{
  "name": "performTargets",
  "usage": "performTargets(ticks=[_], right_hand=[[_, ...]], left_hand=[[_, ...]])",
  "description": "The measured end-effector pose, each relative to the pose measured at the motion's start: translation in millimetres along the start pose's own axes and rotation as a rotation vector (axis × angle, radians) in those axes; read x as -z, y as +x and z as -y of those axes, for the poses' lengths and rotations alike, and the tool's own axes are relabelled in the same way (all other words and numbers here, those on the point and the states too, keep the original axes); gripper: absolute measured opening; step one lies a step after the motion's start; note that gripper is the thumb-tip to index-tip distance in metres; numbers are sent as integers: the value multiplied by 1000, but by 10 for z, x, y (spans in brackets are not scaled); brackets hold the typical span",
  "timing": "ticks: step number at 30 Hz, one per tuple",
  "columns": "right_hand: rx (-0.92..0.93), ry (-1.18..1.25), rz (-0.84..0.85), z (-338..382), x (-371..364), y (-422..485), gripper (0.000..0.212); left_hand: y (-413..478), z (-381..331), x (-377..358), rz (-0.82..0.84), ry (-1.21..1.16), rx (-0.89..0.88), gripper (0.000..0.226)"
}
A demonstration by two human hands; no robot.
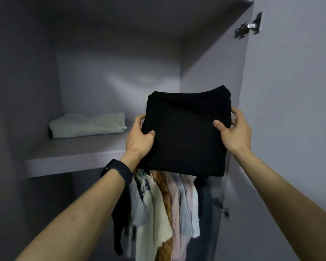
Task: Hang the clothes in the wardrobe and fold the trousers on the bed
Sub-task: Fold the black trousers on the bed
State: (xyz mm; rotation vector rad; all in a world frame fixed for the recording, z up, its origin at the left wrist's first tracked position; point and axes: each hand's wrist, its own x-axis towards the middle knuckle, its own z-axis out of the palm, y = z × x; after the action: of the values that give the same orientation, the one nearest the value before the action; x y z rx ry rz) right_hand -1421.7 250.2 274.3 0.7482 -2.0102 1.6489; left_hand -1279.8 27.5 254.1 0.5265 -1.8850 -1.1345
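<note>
1. The folded black trousers (186,132) are held up as a thick, roughly square bundle in front of the right part of the wardrobe shelf (79,155). Its near edge hangs over the hanging clothes (167,204) below.
2. The bundle is gripped on both sides. The left hand (139,140) is curled round its left edge with the thumb laid on top, and the right hand (233,132) is curled round its right edge in the same way.
3. The bundle lies straight ahead of the hands and between them, and its rounded far edge is pointed into the wardrobe. No clear long axis is shown, and whether the underside touches the shelf cannot be told.
4. A pale folded garment (88,125) is seen on the shelf, to the left of the bundle and apart from it. A bare strip of shelf is left between the two.
5. The left hand is judged nearer to that bare strip, while the right hand is placed just beside the wardrobe's right wall (205,72).
6. The coming move is judged to be a short push forward and a lowering onto the shelf, to the right of the pale garment.
7. A dark wristband (119,172) is worn on the left wrist, and a door hinge (247,27) is seen at the upper right.
</note>
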Motion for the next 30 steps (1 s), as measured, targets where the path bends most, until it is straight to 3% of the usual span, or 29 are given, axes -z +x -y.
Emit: performTargets(ticks=[8, 19, 21, 24, 27, 30], right_hand=[[13, 47, 247, 229, -1678, 1300, 57], [-38, 15, 419, 585, -4041, 2092, 56], [-18, -49, 472, 542, -4388, 2161, 55], [119, -48, 616, 443, -4678, 1993, 59], [364, -251, 919, 293, -4819, 1554, 59], [327, -424, 1092, 184, -4651, 1321, 65]], left_hand=[[1352, 57, 768, -223, 199, 65, 49], [3025, 688, 1873, -270, 389, 181, 49], [3253, 953, 1941, -246, 533, 226, 52], [3365, 1220, 1886, -109, 929, 240, 64], [3216, 1371, 1641, 71, 1122, 215, 64], [2957, 1467, 1409, 146, 1275, 256, 60]])
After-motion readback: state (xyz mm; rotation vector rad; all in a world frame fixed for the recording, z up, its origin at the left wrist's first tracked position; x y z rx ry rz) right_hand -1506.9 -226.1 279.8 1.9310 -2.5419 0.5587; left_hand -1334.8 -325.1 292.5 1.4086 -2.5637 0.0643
